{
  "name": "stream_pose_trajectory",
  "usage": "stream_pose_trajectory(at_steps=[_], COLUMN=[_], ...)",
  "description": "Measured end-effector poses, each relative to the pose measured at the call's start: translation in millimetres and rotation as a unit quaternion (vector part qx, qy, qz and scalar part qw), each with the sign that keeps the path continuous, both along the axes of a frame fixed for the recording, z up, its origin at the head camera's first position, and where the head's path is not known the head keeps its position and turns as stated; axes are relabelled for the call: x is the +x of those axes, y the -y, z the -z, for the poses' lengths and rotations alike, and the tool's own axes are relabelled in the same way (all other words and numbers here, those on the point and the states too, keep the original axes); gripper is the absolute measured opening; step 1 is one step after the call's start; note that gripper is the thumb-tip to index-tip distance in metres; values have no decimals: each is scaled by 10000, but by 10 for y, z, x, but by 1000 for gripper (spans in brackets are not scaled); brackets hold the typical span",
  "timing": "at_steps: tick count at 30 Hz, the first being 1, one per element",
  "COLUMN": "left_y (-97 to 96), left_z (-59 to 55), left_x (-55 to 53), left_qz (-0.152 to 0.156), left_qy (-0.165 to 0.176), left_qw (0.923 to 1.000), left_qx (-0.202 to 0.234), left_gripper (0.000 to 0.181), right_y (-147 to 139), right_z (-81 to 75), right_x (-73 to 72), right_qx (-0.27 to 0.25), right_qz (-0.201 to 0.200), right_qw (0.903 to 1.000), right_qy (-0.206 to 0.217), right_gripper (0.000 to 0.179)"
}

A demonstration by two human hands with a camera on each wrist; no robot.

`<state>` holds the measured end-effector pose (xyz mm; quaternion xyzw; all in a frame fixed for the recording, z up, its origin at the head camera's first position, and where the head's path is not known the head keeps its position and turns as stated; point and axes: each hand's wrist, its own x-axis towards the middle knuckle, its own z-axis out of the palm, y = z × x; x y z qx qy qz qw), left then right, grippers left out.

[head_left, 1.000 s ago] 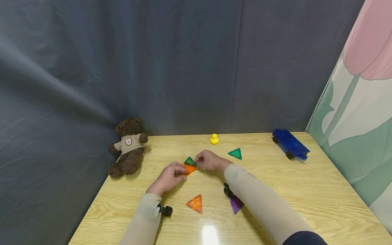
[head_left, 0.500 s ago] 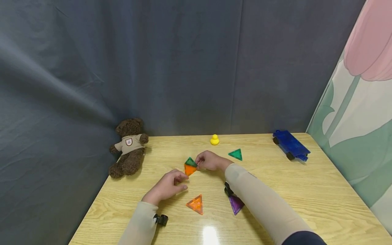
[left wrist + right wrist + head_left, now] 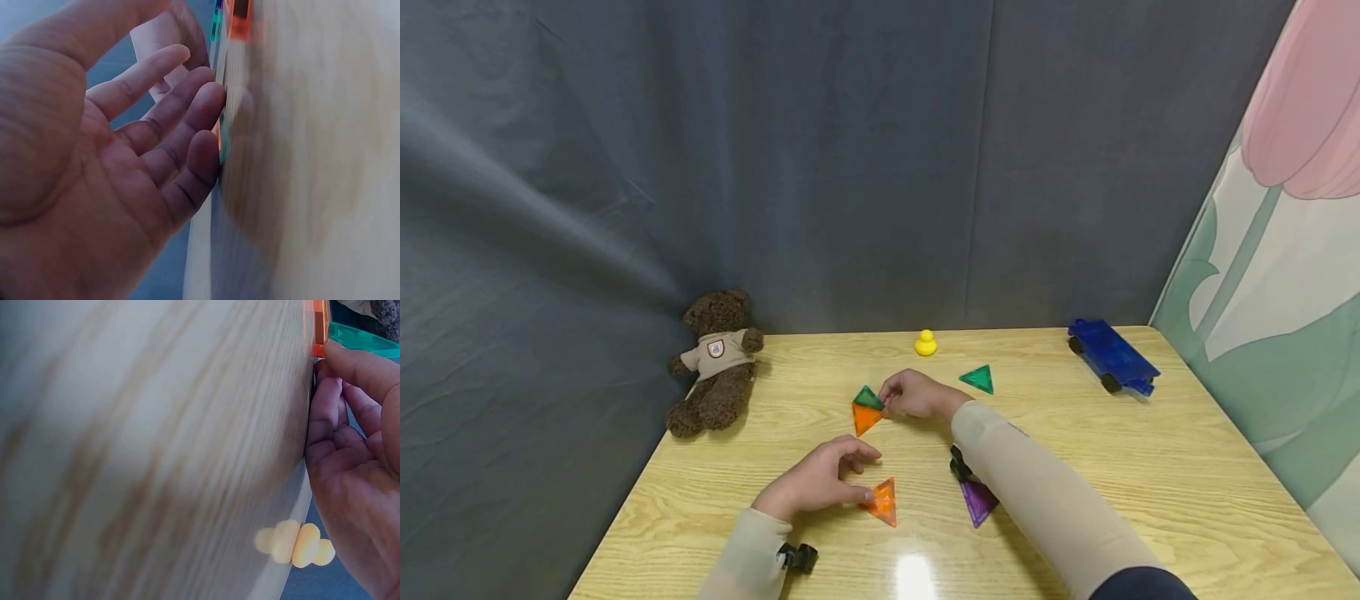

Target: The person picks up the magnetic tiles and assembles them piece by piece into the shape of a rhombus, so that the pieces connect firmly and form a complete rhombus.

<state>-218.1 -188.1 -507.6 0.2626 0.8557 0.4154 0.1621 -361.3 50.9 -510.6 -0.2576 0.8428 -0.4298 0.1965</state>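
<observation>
My right hand [image 3: 913, 394] pinches the right corner of a translucent green triangular tile [image 3: 867, 396] at mid-table. In the right wrist view that green tile [image 3: 362, 339] rises at a slant from an orange triangular tile [image 3: 320, 325], and the thumb tip lies where the two meet. My left hand [image 3: 823, 479] is nearer the front, fingers spread and nothing held; its thumb tip overlaps the left corner of a loose orange triangular tile [image 3: 883, 504] lying flat. The left wrist view shows the left fingers [image 3: 204, 153] loosely bent close to the tabletop.
A purple triangular tile [image 3: 977, 502] lies partly under the right forearm. Behind the right hand are another green triangular tile [image 3: 979, 378] and a yellow rubber duck [image 3: 926, 342]. A brown teddy bear [image 3: 718, 367] sits at the left edge, a blue wheeled toy base [image 3: 1112, 357] back right.
My left hand has let go of the joined orange and green tiles and moved toward the front, to the loose orange tile. The right hand has stayed in place at the green tile.
</observation>
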Motion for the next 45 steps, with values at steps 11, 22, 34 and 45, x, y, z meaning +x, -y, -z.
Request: stream_pose_trajectory(at_steps=[11,22,34,45], left_y=[-76,-83,-124,-119], left_z=[19,61,68,36], left_x=[50,45,46,51], left_qz=[399,683,798,609], left_qy=[-4,-168,-411,-313], left_qw=[9991,9972,9946,9956], left_qx=[-120,-259,-519,-638], left_gripper=[59,63,63,56], right_y=[-31,-38,-35,-38], right_z=[13,10,17,28], right_x=[-7,-12,-2,-10], right_qx=[-203,-141,-168,-193], right_qz=[-52,-2,69,42], right_qw=[9997,9998,9996,9996], right_qy=[129,145,197,187], right_gripper=[9,8,8,8])
